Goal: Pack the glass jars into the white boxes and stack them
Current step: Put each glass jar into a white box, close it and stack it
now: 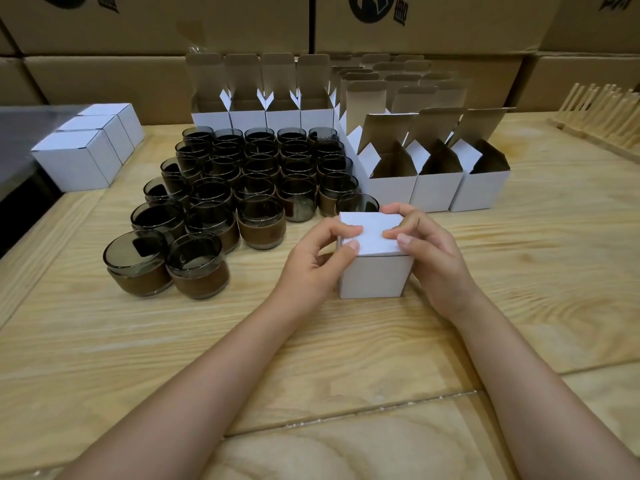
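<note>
Across the top of the frame we see a wall of stacked brown cartons (156, 26), some with dark printed marks. Below them a pale wooden table (311, 358) of grained boards fills most of the picture.

Left of centre stands a dense cluster of dark glass jars (242, 188), each with a brown band round its lower half, set in close rows. Behind them and to their right are open white boxes (436, 188) with their brown-lined lids raised; three form a row at centre right and more rows run back toward the cartons. At the left edge of the frame three closed white boxes (79, 161) sit in a line, touching one another. A wooden rack (602, 112) of upright pegs shows at the upper right.

Just below the centre a white box (374, 271) stands upright on the table with its lid down, close beside the nearest jars. Both forearms reach in from the bottom edge. Our left hand (311, 268) grips its left side, fingers curled over the lid. Our right hand (433, 261) grips the right side likewise, fingertips on the lid, thumb at the front edge.
</note>
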{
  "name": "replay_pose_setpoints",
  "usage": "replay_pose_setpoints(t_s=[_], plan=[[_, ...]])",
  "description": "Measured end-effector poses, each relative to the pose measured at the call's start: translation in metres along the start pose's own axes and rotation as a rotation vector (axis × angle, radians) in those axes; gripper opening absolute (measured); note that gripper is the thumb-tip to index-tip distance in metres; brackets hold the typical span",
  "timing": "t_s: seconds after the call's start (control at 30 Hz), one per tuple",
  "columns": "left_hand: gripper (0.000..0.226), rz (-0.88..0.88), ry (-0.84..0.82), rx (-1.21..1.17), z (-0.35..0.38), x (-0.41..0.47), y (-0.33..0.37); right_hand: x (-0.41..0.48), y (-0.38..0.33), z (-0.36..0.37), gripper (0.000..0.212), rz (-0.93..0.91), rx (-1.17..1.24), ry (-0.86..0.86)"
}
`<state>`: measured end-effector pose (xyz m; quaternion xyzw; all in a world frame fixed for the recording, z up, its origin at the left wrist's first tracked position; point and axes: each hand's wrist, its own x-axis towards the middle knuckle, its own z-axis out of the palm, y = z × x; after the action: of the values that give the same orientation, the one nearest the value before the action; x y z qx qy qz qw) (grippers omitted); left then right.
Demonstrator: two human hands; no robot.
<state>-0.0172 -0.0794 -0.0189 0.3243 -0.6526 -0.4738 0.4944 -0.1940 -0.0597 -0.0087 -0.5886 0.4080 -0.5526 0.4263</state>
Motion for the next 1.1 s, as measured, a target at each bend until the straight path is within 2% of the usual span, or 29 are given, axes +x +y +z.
replay_pose_setpoints(t_s=[0.2,0.37,0.57,0.67,0.73,0.83,0.97,1.1], plan=[[0.014,0.038,0.035,0.228,0.005,-0.004,0.006,-0.001,-0.002,0.004,0.022,0.043,0.043,0.006],[0.027,0.390,0.125,0.596,0.008,-0.009,0.006,-0.002,-0.001,-0.004,0.026,0.098,0.175,-0.048],[0.027,0.643,0.130,0.955,0.012,-0.013,0.010,-0.001,0.003,-0.004,0.020,0.062,0.081,-0.063],[0.027,0.702,0.145,1.062,0.015,-0.011,0.017,-0.002,0.003,-0.005,0.021,0.022,0.037,-0.058],[0.031,0.692,0.123,1.133,0.015,-0.010,0.022,-0.003,0.003,-0.005,0.026,-0.015,-0.010,-0.027],[0.040,0.581,0.047,1.232,0.021,-0.012,0.029,-0.003,0.002,-0.005,0.013,0.063,0.111,-0.029],[0.057,0.417,-0.003,1.400,0.032,-0.026,0.039,-0.002,-0.002,-0.008,0.032,0.095,0.300,0.000],[0.044,0.334,0.055,1.436,0.027,-0.050,0.053,-0.002,0.001,-0.003,0.039,0.136,0.297,0.015]])
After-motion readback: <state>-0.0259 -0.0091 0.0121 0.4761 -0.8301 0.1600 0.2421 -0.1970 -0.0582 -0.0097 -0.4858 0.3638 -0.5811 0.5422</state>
